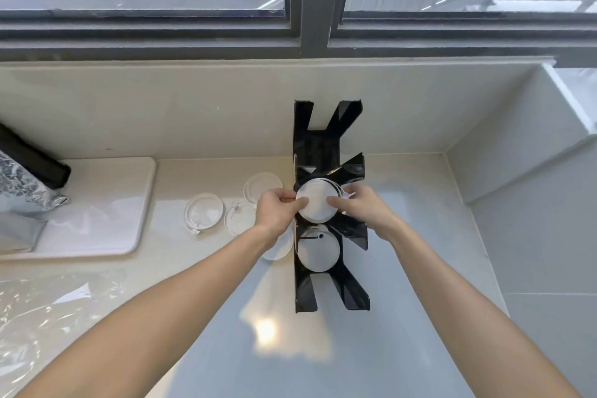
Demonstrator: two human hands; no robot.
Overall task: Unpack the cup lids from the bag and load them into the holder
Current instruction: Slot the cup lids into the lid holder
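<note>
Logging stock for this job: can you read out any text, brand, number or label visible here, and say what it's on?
No readable text anywhere in this view.
White plastic cup lids: raised markings only, too blurred to read.
Black plastic lid holder: no label visible.
Silver patterned foil bag: a printed pattern, no legible words.
Clear plastic wrapper: no print visible.
Both hands cover part of the lid being loaded.

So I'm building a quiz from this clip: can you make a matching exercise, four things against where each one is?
Things:
1. black holder
2. stack of lids
3. clear plastic bag
4. white mat

Places:
A. crumpled at the counter's near left
B. flat at far left, under a silvery pouch
C. between both hands, at the holder's middle section
D. standing against the back wall

Pairs: 1-D, 2-C, 3-A, 4-B
</note>
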